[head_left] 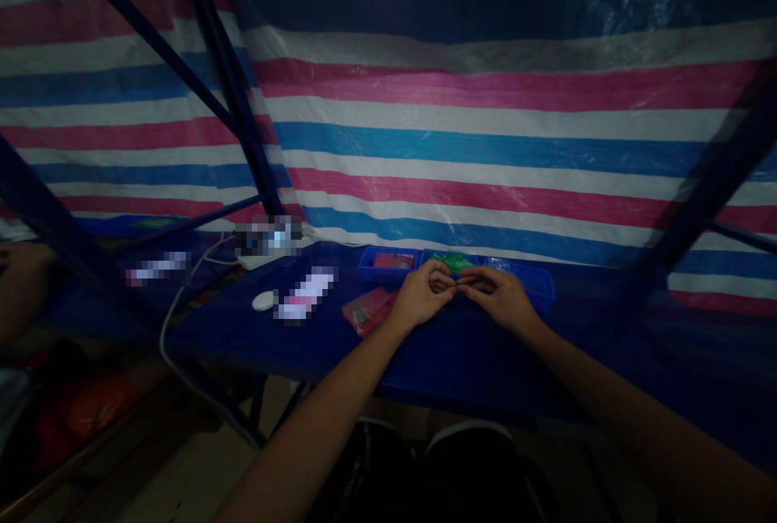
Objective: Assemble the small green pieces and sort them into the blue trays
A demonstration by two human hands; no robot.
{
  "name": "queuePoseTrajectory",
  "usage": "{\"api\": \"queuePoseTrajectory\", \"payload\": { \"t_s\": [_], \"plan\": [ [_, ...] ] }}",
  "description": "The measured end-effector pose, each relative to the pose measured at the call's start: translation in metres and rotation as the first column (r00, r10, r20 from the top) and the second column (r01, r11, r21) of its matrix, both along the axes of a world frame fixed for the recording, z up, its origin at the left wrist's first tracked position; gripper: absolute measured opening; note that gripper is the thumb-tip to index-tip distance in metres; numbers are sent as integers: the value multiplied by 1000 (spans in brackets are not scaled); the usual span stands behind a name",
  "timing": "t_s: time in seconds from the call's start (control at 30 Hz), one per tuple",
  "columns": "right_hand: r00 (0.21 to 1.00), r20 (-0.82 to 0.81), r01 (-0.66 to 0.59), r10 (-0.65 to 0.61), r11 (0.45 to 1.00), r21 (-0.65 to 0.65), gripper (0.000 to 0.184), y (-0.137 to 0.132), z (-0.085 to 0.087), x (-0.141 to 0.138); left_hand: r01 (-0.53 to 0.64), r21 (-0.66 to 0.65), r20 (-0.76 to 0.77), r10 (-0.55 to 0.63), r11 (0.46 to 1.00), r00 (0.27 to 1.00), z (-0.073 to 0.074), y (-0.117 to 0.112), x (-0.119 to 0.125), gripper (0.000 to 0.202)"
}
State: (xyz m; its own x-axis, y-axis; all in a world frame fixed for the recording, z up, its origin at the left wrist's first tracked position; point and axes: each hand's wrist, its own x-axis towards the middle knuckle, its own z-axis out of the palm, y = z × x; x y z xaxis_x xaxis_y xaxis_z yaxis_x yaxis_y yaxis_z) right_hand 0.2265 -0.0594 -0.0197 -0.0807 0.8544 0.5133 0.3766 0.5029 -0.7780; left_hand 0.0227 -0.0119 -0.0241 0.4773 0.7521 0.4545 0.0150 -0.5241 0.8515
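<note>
My left hand (427, 291) and my right hand (496, 294) meet over the blue table (449, 353), fingertips pinched together. Something small and dark sits between them, too small to name. Right behind the hands stands a row of blue bins: one bin (366, 265) has pink pieces (393, 261) in it, the middle one holds bright green pieces (452, 261), and the right-hand bin (540, 282) has small clear pieces (498, 264). Pink plastic packets (367, 310) lie on the table beside my left wrist, partly behind the forearm.
To the left lie a blurred-out phone-like thing (305, 294), a round white lid-like disc (263, 301) and a white power strip (267, 256) with a cable (163, 329) hanging off the table. Blue metal posts (234, 86) frame the bench. A person's arm (23, 284) is at far left.
</note>
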Motion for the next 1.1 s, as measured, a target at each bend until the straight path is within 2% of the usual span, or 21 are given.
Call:
{"api": "queuePoseTrajectory", "payload": {
  "t_s": [0.27, 0.33, 0.43, 0.53, 0.67, 0.8, 0.9, 0.97, 1.1],
  "plan": [
    [1000, 10, 8, -8, 1000, -17, 28, 1, -1, 1, -54, 127, -140, 71, 990, 988, 5, -4, 0, 37],
    [999, 25, 48, -48, 999, 9, 28, 2, 2, 3, -87, 197, -211, 129, 977, 969, 5, -4, -2, 34],
    [992, -32, 127, -125, 989, 75, 31, 2, 8, 7, -127, 296, -307, 221, 947, 926, 6, -4, -4, 19],
    [972, -81, 232, -222, 962, 145, 34, 2, 15, 14, -107, 354, -386, 249, 929, 888, 6, -4, -6, 14],
    [907, 88, 366, -411, 876, 315, 23, 2, 23, 29, -85, 451, -447, 308, 888, 840, 8, -2, -10, 17],
    [789, 306, 376, -532, 813, 445, 19, 10, 22, 52, -102, 504, -450, 361, 858, 817, 6, 2, -16, 29],
    [687, 501, 338, -527, 841, 422, 15, 19, 13, 65, -90, 508, -468, 362, 857, 806, 1, 6, -20, 38],
    [648, 564, 319, -511, 855, 408, 16, 24, 8, 69, -62, 510, -499, 353, 858, 792, -1, 8, -21, 38],
    [661, 531, 319, -530, 839, 441, 24, 23, 5, 63, 2, 497, -521, 297, 868, 800, -3, 11, -20, 27]
  ]
}}
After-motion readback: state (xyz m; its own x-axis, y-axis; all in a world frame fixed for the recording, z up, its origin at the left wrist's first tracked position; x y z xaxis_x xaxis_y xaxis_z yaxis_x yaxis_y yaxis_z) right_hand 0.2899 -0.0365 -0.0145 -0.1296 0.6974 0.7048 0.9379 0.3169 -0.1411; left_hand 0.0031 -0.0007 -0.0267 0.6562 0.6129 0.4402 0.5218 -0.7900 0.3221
